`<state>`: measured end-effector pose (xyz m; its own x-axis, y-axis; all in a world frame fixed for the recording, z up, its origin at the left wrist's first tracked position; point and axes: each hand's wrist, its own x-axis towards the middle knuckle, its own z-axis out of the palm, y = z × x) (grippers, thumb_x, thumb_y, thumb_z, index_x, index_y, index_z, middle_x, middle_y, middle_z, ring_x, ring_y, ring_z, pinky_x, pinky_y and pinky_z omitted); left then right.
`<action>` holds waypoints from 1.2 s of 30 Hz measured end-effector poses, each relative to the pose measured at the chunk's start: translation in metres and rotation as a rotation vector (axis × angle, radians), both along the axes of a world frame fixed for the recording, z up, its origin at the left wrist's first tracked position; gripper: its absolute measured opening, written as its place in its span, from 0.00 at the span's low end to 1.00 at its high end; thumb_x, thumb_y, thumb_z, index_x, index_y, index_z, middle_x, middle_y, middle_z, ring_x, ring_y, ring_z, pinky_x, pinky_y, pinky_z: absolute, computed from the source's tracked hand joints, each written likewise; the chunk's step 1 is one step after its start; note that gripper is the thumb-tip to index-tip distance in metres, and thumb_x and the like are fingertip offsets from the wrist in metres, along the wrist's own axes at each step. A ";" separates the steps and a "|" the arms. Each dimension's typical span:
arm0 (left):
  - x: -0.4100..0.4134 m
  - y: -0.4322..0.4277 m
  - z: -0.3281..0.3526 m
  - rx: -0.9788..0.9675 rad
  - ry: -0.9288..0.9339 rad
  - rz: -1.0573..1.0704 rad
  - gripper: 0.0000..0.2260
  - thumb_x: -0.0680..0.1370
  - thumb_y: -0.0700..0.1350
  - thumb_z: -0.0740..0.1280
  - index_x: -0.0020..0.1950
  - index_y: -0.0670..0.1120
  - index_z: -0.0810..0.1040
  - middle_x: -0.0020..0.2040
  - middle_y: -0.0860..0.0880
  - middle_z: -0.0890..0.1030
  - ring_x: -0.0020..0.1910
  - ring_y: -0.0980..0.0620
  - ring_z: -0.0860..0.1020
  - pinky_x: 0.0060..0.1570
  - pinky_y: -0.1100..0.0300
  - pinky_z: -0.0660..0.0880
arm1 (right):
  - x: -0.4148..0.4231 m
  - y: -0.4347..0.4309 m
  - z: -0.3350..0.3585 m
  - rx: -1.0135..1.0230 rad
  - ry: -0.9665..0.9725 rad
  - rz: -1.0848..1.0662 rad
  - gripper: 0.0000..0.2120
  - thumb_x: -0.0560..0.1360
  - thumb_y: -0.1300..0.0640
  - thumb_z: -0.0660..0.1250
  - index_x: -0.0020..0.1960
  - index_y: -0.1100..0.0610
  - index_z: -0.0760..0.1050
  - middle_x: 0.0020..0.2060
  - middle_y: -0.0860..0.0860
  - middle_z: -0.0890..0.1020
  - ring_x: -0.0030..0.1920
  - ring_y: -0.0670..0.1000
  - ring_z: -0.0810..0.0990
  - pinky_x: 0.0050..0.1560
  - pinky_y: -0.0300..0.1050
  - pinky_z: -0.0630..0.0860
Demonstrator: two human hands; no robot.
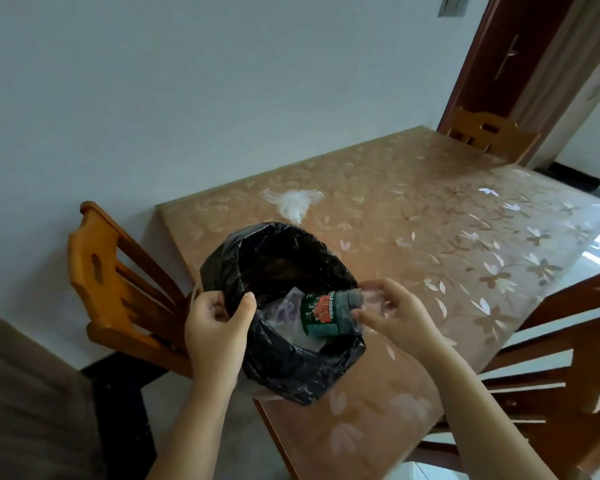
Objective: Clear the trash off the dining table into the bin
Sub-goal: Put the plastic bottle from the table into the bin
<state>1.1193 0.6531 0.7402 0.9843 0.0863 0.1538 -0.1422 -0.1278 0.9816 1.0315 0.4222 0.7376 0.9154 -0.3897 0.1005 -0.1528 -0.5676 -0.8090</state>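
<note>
1. Nearest me are my two forearms, reaching in from the bottom edge toward the bin (284, 372), which sits at the near left corner of the table (430, 244), partly overhanging the edge.
2. My left hand (215, 327) is closed on the bin's near rim, thumb inside and fingers outside, pinching the black liner (243, 265) against the wall.
3. My right hand (395, 317) is curled around the clear end of a plastic bottle (329, 313). The grip looks loose — thumb below, fingers over the top — and the bottle's labelled middle already lies across the mouth of the bin, tipped inward.
4. I judge the bottle to be empty: light, thin-walled, springy and a bit slick. It will crumple if squeezed, so a gentle hold around the body is enough, and letting go should drop it in.
5. Under the bottle something pale lies in the bin; I cannot tell what.
6. One piece of trash is left on the table: a clear plastic bag (293, 202), crumpled, lying beyond the bin near the wall-side edge and apart from it.
7. The bag will be nearly weightless, limp and slippery — best pinched at a bunched fold, not scooped flat.
8. Wooden chairs (118, 271) stand around the table.
</note>
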 end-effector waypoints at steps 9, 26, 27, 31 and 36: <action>0.000 0.038 0.000 -0.101 0.026 0.023 0.08 0.70 0.46 0.71 0.36 0.47 0.74 0.32 0.47 0.76 0.31 0.52 0.75 0.32 0.56 0.73 | 0.040 0.070 0.010 -0.229 0.031 0.198 0.21 0.69 0.50 0.70 0.60 0.50 0.71 0.54 0.45 0.73 0.55 0.44 0.72 0.53 0.33 0.67; 0.040 0.101 -0.019 -0.077 0.073 -0.101 0.08 0.69 0.45 0.71 0.35 0.46 0.73 0.31 0.50 0.74 0.26 0.62 0.72 0.26 0.70 0.69 | 0.034 0.124 -0.013 -0.333 0.080 -0.280 0.13 0.72 0.56 0.67 0.56 0.54 0.74 0.54 0.52 0.77 0.58 0.55 0.73 0.54 0.48 0.68; 0.044 0.100 -0.020 -0.079 0.072 -0.098 0.09 0.69 0.46 0.71 0.35 0.46 0.73 0.31 0.50 0.74 0.27 0.61 0.72 0.27 0.69 0.69 | 0.035 0.123 -0.013 -0.343 0.094 -0.294 0.13 0.72 0.56 0.67 0.56 0.54 0.74 0.55 0.53 0.77 0.58 0.56 0.73 0.55 0.49 0.69; 0.062 0.099 -0.022 -0.040 0.053 -0.093 0.10 0.68 0.51 0.70 0.35 0.47 0.73 0.34 0.44 0.76 0.32 0.50 0.74 0.31 0.57 0.72 | 0.048 0.120 -0.015 -0.355 0.108 -0.323 0.13 0.72 0.57 0.66 0.56 0.54 0.74 0.55 0.53 0.77 0.57 0.57 0.74 0.54 0.51 0.70; 0.095 0.098 -0.022 -0.014 0.034 -0.078 0.10 0.69 0.49 0.70 0.34 0.46 0.72 0.32 0.46 0.74 0.30 0.51 0.72 0.29 0.60 0.70 | 0.081 0.116 -0.024 -0.344 0.067 -0.320 0.11 0.72 0.58 0.66 0.55 0.56 0.75 0.51 0.53 0.77 0.51 0.56 0.76 0.49 0.45 0.68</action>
